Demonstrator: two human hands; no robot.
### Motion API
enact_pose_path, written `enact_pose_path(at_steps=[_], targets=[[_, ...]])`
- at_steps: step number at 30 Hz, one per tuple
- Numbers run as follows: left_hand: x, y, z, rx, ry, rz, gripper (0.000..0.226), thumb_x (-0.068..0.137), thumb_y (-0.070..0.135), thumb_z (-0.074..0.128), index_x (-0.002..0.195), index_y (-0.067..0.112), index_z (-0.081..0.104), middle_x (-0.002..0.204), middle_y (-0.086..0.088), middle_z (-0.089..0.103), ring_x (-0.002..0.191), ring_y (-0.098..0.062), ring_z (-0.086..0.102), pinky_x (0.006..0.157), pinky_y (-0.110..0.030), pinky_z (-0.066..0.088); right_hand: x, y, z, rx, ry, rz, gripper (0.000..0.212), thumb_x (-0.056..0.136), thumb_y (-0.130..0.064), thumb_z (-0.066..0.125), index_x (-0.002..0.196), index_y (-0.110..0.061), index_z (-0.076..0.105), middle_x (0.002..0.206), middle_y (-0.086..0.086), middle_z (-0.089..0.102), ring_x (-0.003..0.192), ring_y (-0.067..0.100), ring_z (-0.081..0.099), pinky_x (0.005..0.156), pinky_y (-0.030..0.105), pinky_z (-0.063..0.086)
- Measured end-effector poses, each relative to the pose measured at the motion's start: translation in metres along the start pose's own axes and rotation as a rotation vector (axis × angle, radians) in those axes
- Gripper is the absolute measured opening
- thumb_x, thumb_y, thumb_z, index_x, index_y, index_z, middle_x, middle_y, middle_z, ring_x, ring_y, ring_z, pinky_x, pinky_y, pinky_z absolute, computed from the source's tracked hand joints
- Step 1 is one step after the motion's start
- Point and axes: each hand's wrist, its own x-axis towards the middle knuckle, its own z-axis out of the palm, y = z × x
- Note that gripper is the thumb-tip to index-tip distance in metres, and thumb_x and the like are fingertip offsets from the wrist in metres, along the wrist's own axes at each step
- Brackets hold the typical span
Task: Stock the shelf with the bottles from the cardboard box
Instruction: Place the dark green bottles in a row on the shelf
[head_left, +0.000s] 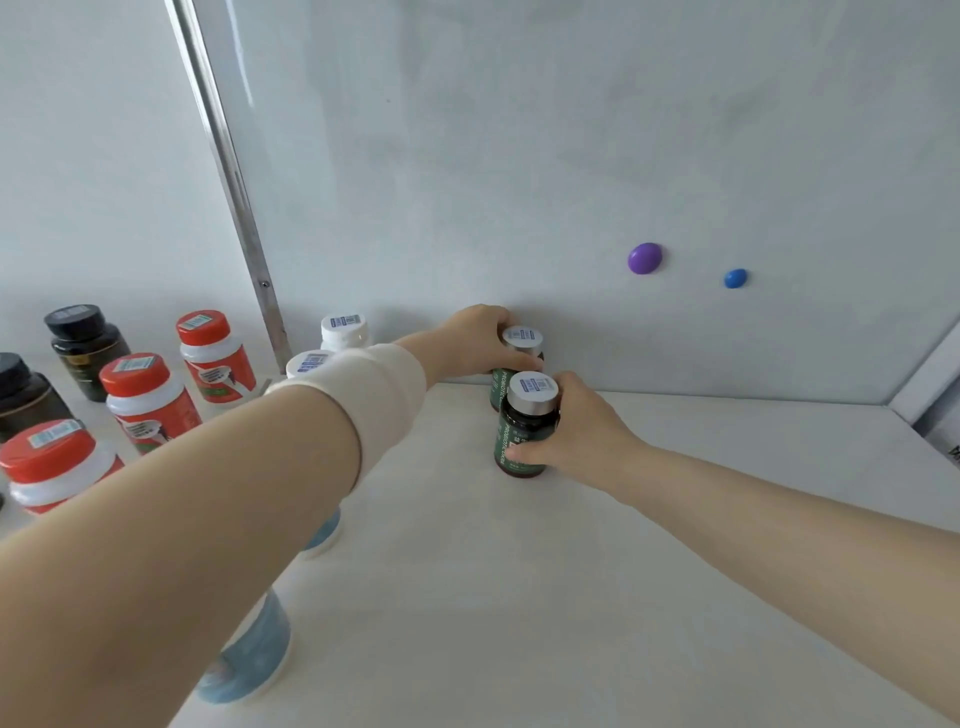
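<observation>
Two dark green bottles with silver caps stand on the white shelf (675, 467), one behind the other near the back wall. My left hand (480, 338) reaches across and grips the rear bottle (521, 343) around its cap. My right hand (576, 431) wraps around the front bottle (524, 421), which stands upright on the shelf. The cardboard box is out of view.
White-capped blue bottles (343, 332) stand in a row under my left forearm. Left of a metal divider (244, 218) are red-capped bottles (145, 400) and black bottles (85, 348). Purple (644, 258) and blue (735, 278) magnets stick to the back wall.
</observation>
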Motion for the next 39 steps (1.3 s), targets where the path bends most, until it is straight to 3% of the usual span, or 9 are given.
enact_pose_path(at_steps=[3, 6, 10, 14, 17, 22, 26, 32, 39], targets=[[-0.001, 0.001, 0.0, 0.034, 0.011, 0.002, 0.029, 0.08, 0.034, 0.072, 0.079, 0.016, 0.049, 0.074, 0.005, 0.047, 0.073, -0.015, 0.047, 0.067, -0.024, 0.041, -0.001, -0.001, 0.001, 0.006, -0.009, 0.008, 0.064, 0.071, -0.021, 0.079, 0.122, -0.013, 0.041, 0.111, -0.003, 0.051, 0.103, 0.015, 0.05, 0.082, 0.024, 0.039], [-0.002, 0.003, 0.002, -0.007, -0.017, -0.003, 0.041, 0.081, 0.033, 0.072, 0.11, 0.011, 0.053, 0.099, 0.001, 0.055, 0.092, -0.017, 0.054, 0.085, -0.032, 0.049, -0.001, -0.003, 0.0, 0.004, -0.061, 0.016, 0.07, 0.069, -0.027, 0.081, 0.125, -0.013, 0.041, 0.116, -0.003, 0.053, 0.11, 0.016, 0.051, 0.09, 0.025, 0.042], [-0.012, 0.016, -0.001, -0.026, -0.05, -0.074, 0.041, 0.085, 0.034, 0.067, 0.116, 0.015, 0.048, 0.11, -0.003, 0.051, 0.097, -0.021, 0.051, 0.082, -0.033, 0.047, -0.011, -0.008, -0.013, -0.021, -0.123, 0.021, 0.064, 0.075, -0.026, 0.077, 0.127, -0.014, 0.042, 0.112, -0.004, 0.05, 0.106, 0.013, 0.048, 0.085, 0.021, 0.037], [-0.031, 0.029, -0.029, 0.111, 0.015, -0.15, 0.068, 0.088, 0.044, 0.059, 0.143, 0.013, 0.033, 0.144, -0.004, 0.041, 0.128, -0.026, 0.044, 0.107, -0.039, 0.037, -0.029, -0.019, -0.038, -0.172, -0.08, 0.019, 0.093, 0.076, -0.039, 0.074, 0.145, -0.009, 0.02, 0.147, 0.007, 0.032, 0.135, 0.021, 0.034, 0.102, 0.029, 0.034], [-0.062, 0.041, -0.051, 0.272, 0.087, -0.117, 0.059, 0.091, 0.042, 0.055, 0.139, 0.014, 0.038, 0.142, -0.003, 0.044, 0.131, -0.023, 0.041, 0.109, -0.038, 0.032, -0.049, -0.035, -0.054, -0.275, -0.052, -0.023, 0.102, 0.069, -0.051, 0.075, 0.146, -0.012, 0.021, 0.143, 0.007, 0.034, 0.136, 0.024, 0.035, 0.107, 0.034, 0.035], [-0.149, 0.062, -0.06, 0.846, 0.153, -0.011, 0.051, 0.093, 0.041, 0.05, 0.136, 0.017, 0.04, 0.13, -0.006, 0.05, 0.118, -0.028, 0.05, 0.098, -0.04, 0.042, -0.101, -0.064, -0.062, -0.516, 0.055, -0.106, 0.083, 0.083, -0.043, 0.063, 0.144, -0.007, 0.02, 0.144, 0.017, 0.028, 0.133, 0.032, 0.035, 0.105, 0.038, 0.035], [-0.223, 0.062, -0.062, 1.165, 0.229, 0.003, 0.045, 0.093, 0.037, 0.05, 0.13, 0.012, 0.043, 0.125, -0.008, 0.052, 0.115, -0.028, 0.05, 0.092, -0.033, 0.037, -0.14, -0.083, -0.037, -0.645, 0.081, -0.172, 0.067, 0.087, -0.039, 0.059, 0.136, -0.005, 0.03, 0.135, 0.018, 0.035, 0.126, 0.035, 0.039, 0.099, 0.04, 0.038], [-0.329, 0.035, -0.1, 1.3, 0.272, -0.079, 0.042, 0.093, 0.035, 0.046, 0.128, 0.013, 0.045, 0.121, -0.007, 0.054, 0.112, -0.026, 0.051, 0.09, -0.031, 0.037, -0.19, -0.14, 0.029, -0.69, 0.08, -0.33, 0.057, 0.089, -0.039, 0.054, 0.132, -0.006, 0.036, 0.133, 0.017, 0.041, 0.125, 0.035, 0.041, 0.098, 0.04, 0.036], [-0.479, -0.043, -0.181, 1.328, 0.304, -0.374, 0.041, 0.094, 0.034, 0.046, 0.13, 0.014, 0.043, 0.125, -0.007, 0.052, 0.115, -0.025, 0.051, 0.091, -0.033, 0.038, -0.243, -0.267, 0.148, -0.749, 0.044, -0.665, 0.052, 0.091, -0.035, 0.053, 0.131, -0.006, 0.037, 0.132, 0.017, 0.042, 0.122, 0.035, 0.042, 0.098, 0.041, 0.037]])
